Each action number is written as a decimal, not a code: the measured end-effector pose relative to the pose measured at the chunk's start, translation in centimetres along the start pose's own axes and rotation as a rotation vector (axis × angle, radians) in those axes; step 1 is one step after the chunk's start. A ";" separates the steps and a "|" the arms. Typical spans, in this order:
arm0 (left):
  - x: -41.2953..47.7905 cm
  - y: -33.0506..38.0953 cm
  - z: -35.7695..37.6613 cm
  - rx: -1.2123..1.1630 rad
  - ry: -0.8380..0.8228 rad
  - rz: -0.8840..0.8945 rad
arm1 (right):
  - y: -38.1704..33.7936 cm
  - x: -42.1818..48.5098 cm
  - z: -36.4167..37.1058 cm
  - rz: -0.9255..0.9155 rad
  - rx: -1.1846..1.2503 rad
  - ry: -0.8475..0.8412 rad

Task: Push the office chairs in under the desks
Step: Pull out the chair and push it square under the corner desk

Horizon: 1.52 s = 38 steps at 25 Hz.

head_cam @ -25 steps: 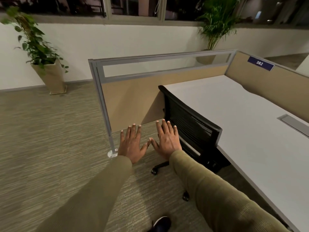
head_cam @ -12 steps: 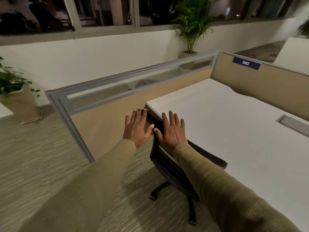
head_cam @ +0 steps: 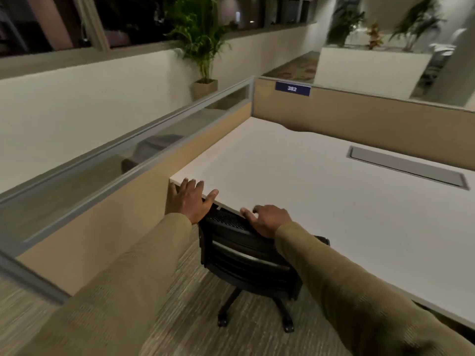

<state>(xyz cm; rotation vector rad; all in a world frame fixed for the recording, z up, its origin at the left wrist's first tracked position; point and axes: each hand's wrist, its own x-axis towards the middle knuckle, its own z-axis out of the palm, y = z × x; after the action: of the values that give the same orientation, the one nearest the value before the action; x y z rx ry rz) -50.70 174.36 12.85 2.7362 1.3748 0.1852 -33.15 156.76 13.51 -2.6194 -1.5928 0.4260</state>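
A black mesh office chair (head_cam: pixel 244 255) stands at the near left corner of the white desk (head_cam: pixel 321 186). The top of its backrest meets the desk's front edge, and its seat is hidden under the desktop. My left hand (head_cam: pixel 191 200) lies flat with fingers spread, palm against the backrest's upper left corner, fingertips reaching over the desk corner. My right hand (head_cam: pixel 267 219) sits on the backrest's top rim with fingers curled over it. The chair's wheeled base (head_cam: pixel 254 314) shows on the carpet.
Tan cubicle partitions with a glass strip (head_cam: pixel 128 160) wall in the desk's left and far sides. A blue number plate (head_cam: pixel 292 88) hangs on the far one. A grey cable hatch (head_cam: pixel 408 169) is set in the desktop. A potted palm (head_cam: pixel 203 47) stands by the window wall.
I have stepped closer and the view has swung right. Both hands went from hovering beside the chair to resting on its backrest, which now touches the desk edge.
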 end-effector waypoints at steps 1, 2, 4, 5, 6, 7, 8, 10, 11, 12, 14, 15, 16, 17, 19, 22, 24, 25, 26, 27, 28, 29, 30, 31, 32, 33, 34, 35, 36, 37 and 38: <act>0.2 -0.3 -0.1 0.006 -0.073 0.010 | 1.0 -0.5 0.1 0.095 0.053 -0.075; 0.2 -0.4 -0.1 0.008 -0.143 0.019 | 1.7 -1.0 0.1 0.168 0.092 -0.122; -0.3 -0.8 -0.2 0.014 -0.218 0.044 | 2.2 -2.5 0.4 0.265 0.107 -0.115; -0.6 -0.9 -0.2 0.008 -0.208 0.058 | 2.1 -3.3 0.6 0.292 0.084 -0.067; -1.0 -0.9 -0.1 -0.002 -0.181 0.077 | 1.8 -4.2 0.8 0.312 0.052 -0.002; -1.5 -0.9 0.1 -0.008 -0.152 0.099 | 1.4 -5.0 1.2 0.323 0.024 0.064; -2.1 -1.1 0.2 -0.008 -0.133 0.128 | 0.9 -6.0 1.7 0.333 0.007 0.117; -3.6 -1.5 0.5 0.002 -0.109 0.178 | 0.0 -8.0 3.0 0.335 -0.020 0.171; -4.3 -1.9 0.8 -0.003 -0.091 0.200 | -0.5 -8.9 3.5 0.337 -0.033 0.187; -4.9 -2.1 0.9 -0.015 -0.068 0.220 | -0.9 -9.6 3.9 0.343 -0.044 0.200; -6.2 -2.3 1.0 -0.031 -0.045 0.241 | -1.6 -11.1 4.1 0.366 -0.049 0.215; -6.9 -2.3 1.1 -0.031 -0.035 0.245 | -1.8 -11.9 4.2 0.375 -0.044 0.217; -7.9 -2.4 1.2 -0.031 -0.015 0.250 | -1.9 -12.9 4.5 0.380 -0.040 0.229; -8.8 -2.4 1.4 -0.032 0.011 0.257 | -2.1 -14.0 4.8 0.383 -0.038 0.248; -10.8 -2.4 1.4 -0.036 0.053 0.268 | -2.6 -16.6 5.4 0.376 -0.047 0.290; -13.7 -3.1 1.1 -0.070 0.075 0.256 | -4.2 -20.6 6.7 0.336 -0.033 0.349; -15.6 -4.1 0.9 -0.109 0.080 0.254 | -5.5 -23.0 7.7 0.323 -0.028 0.378; -16.8 -4.7 0.8 -0.124 0.091 0.262 | -6.2 -24.3 8.1 0.319 -0.033 0.393; -18.0 -5.2 0.5 -0.132 0.115 0.271 | -6.9 -25.6 8.6 0.318 -0.040 0.411; -19.0 -5.5 0.3 -0.136 0.141 0.279 | -7.4 -26.9 8.9 0.318 -0.050 0.431; -20.1 -5.6 -0.1 -0.142 0.155 0.282 | -7.9 -28.1 9.2 0.319 -0.057 0.449; -21.0 -5.7 -0.4 -0.150 0.164 0.279 | -8.3 -29.2 9.4 0.321 -0.063 0.462; -21.8 -5.7 -0.6 -0.161 0.170 0.279 | -8.6 -30.3 9.7 0.324 -0.070 0.469; -22.5 -5.7 -0.8 -0.169 0.179 0.289 | -8.8 -31.3 10.0 0.330 -0.078 0.481; -23.2 -5.5 -1.0 -0.178 0.189 0.304 | -8.9 -32.2 10.2 0.338 -0.083 0.496; -23.8 -5.3 -1.1 -0.188 0.199 0.318 | -9.0 -33.2 10.3 0.346 -0.085 0.512; -24.4 -5.0 -1.2 -0.198 0.209 0.329 | -8.9 -34.0 10.4 0.354 -0.087 0.524; -25.0 -4.7 -1.1 -0.212 0.217 0.337 | -8.8 -34.6 10.5 0.360 -0.089 0.531; -25.4 -4.4 -1.0 -0.226 0.228 0.344 | -8.6 -35.2 10.7 0.364 -0.091 0.535; -25.8 -4.0 -0.9 -0.235 0.241 0.347 | -8.4 -35.7 10.8 0.366 -0.092 0.542; -26.1 -3.7 -0.8 -0.240 0.249 0.349 | -8.1 -36.1 10.9 0.370 -0.090 0.554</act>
<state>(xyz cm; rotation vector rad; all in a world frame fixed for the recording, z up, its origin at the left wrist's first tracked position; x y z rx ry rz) -69.23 155.62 11.23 2.7884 0.8326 0.6832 -58.62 127.82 12.03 -2.7522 -0.9810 -0.3502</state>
